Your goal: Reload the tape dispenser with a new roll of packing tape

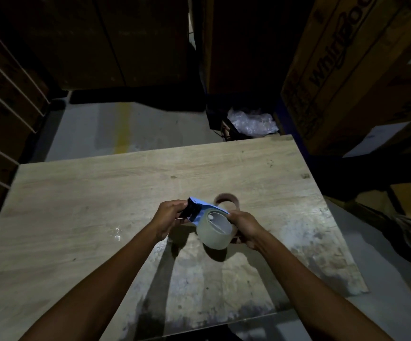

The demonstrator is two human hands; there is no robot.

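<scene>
While left hand [168, 217] grips dispenser [197, 210], right hand [245, 228] steadies tape roll [213, 235].

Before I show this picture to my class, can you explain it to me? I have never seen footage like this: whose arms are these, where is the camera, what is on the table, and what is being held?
There is no machine here. The arms belong to a person wearing a wide-angle camera on their head, so you look forward and down, as they do. That is the only view.

The left hand grips the front end of a tape dispenser, a blue frame with a black part. The right hand holds the other end, beside the pale roll of packing tape sitting on the dispenser. Both are lifted above the wooden table.

On the table just behind the hands stands a brown cardboard ring, probably an empty tape core.

Around the table, in dim light, are large cardboard boxes and some crumpled plastic wrap.
</scene>
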